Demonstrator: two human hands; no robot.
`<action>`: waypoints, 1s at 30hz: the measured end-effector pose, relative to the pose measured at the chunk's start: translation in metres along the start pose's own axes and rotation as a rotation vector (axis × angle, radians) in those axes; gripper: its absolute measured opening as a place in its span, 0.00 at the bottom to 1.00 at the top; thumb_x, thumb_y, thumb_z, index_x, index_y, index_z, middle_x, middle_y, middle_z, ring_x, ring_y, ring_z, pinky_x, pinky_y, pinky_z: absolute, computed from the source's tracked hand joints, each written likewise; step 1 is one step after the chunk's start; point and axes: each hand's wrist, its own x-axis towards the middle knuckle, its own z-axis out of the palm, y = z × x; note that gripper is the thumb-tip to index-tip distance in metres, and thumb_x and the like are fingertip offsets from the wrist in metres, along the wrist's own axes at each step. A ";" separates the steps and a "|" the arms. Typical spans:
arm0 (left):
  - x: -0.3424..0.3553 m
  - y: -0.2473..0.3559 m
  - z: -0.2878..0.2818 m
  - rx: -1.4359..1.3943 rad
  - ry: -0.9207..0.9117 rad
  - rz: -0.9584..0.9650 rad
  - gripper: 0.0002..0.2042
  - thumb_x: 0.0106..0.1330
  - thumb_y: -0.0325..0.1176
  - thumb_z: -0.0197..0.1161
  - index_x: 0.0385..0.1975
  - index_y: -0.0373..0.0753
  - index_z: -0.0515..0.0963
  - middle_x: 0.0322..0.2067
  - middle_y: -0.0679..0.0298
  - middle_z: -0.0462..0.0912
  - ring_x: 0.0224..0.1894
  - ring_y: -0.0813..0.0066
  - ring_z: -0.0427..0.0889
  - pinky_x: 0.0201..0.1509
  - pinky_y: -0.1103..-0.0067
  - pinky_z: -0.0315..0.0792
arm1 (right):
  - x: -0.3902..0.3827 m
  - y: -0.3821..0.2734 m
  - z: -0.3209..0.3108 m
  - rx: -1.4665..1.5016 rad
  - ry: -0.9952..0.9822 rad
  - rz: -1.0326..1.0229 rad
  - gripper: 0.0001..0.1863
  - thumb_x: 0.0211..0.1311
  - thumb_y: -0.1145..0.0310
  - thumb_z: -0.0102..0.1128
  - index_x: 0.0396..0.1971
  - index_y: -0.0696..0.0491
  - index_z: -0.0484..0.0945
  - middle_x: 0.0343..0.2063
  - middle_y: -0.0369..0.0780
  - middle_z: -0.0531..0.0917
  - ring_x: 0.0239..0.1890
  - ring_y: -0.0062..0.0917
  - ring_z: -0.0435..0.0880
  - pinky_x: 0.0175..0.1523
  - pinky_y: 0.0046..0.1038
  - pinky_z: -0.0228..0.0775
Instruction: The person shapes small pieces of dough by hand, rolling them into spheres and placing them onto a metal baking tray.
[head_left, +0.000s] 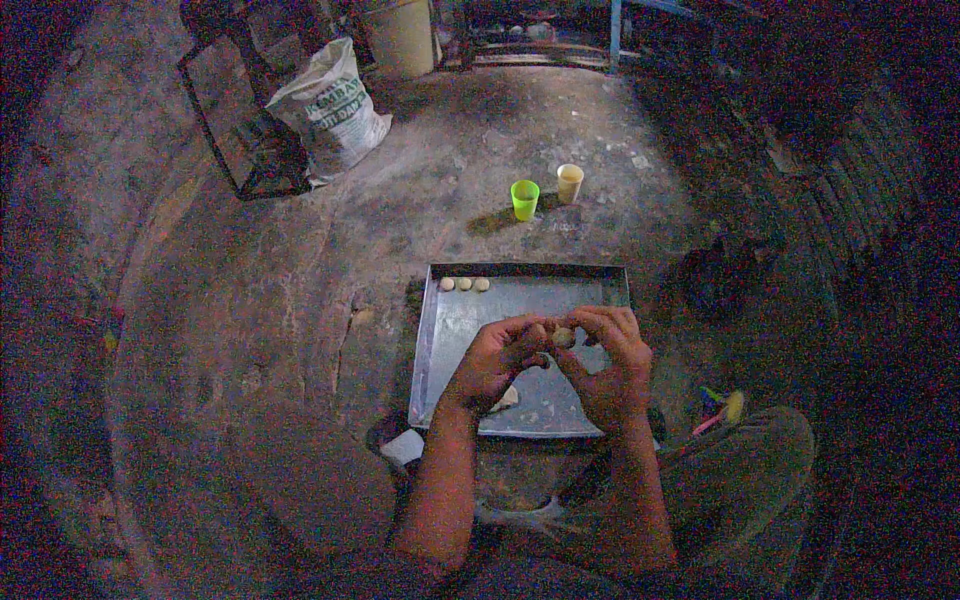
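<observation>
A small pale ball, seemingly dough (563,338), is between the fingertips of both hands, above a shallow metal tray (455,340). My right hand (612,368) pinches it between thumb and fingers. The curled fingers of my left hand (500,360) close in on its left side. Three similar pale balls (465,285) sit in a row at the tray's far left corner. Beneath my left wrist lies a pale lump (508,398), partly hidden by the hand.
Beyond the tray, a green cup (525,200) and a cream cup (569,184) stand on the concrete floor. A white sack (335,115) leans at the far left, near a beige bucket (400,38). Something white (403,447) lies by the tray's near left corner; colourful items (718,408) lie right.
</observation>
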 end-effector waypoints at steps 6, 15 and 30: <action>0.002 0.004 0.004 0.290 0.252 0.119 0.13 0.67 0.37 0.66 0.45 0.35 0.81 0.39 0.63 0.85 0.41 0.76 0.82 0.47 0.79 0.75 | 0.003 -0.011 0.000 0.044 0.051 0.083 0.15 0.49 0.71 0.74 0.39 0.52 0.82 0.38 0.40 0.84 0.38 0.28 0.83 0.41 0.28 0.76; 0.023 -0.052 -0.026 0.247 0.547 0.096 0.11 0.70 0.37 0.61 0.42 0.36 0.81 0.36 0.62 0.85 0.40 0.74 0.84 0.44 0.78 0.77 | -0.011 0.016 0.011 0.219 0.220 0.498 0.06 0.61 0.71 0.66 0.36 0.57 0.82 0.33 0.39 0.86 0.37 0.23 0.85 0.45 0.25 0.77; 0.046 -0.195 -0.066 1.334 0.206 -0.577 0.24 0.61 0.53 0.63 0.43 0.37 0.83 0.46 0.47 0.83 0.51 0.48 0.81 0.54 0.60 0.75 | -0.159 0.322 0.175 -0.306 -0.203 0.762 0.28 0.45 0.63 0.76 0.49 0.54 0.80 0.39 0.49 0.84 0.43 0.45 0.83 0.50 0.42 0.75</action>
